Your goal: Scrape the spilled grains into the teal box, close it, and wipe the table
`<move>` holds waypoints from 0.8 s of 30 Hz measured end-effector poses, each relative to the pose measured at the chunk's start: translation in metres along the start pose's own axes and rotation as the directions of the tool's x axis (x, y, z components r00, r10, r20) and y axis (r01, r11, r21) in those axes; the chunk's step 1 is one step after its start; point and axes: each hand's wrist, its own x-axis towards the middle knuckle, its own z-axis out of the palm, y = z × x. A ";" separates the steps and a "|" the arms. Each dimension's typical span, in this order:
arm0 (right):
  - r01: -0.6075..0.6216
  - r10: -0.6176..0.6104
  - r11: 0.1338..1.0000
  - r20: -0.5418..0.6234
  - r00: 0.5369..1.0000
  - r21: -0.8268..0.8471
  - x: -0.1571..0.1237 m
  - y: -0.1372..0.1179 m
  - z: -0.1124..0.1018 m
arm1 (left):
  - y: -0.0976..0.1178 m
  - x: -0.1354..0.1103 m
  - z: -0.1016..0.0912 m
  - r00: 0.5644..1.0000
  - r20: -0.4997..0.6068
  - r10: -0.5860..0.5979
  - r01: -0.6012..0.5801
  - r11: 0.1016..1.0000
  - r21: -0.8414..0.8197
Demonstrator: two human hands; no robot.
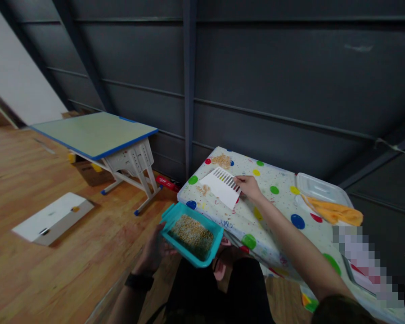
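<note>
My left hand (pixel 154 247) grips the left side of a teal plastic basin (pixel 218 240), held off the table's front edge above my lap. Yellow corn-like kernels (pixel 192 231) lie in it, mixed with smaller pale and greenish grains. Over the dotted tablecloth, my right hand (pixel 249 186) pinches the right edge of a white flat piece with a row of slots (pixel 221 191). Two small heaps of tan grains are near this piece: one heap (pixel 222 160) beyond it, the other (pixel 204 190) at its left.
The dotted tablecloth (pixel 276 216) covers the table. On its right are a clear plastic lid (pixel 324 189), an orange cloth (pixel 337 210) and a blurred-out item. A blue-edged desk (pixel 97 132) stands left, with a white box (pixel 54 218) on the floor. A dark panelled wall rises behind.
</note>
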 end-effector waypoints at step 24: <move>-0.021 -0.003 0.948 0.076 0.997 0.318 -0.076 -0.038 -0.006 | -0.006 -0.002 -0.003 0.998 -0.023 0.051 -0.051 0.998 0.025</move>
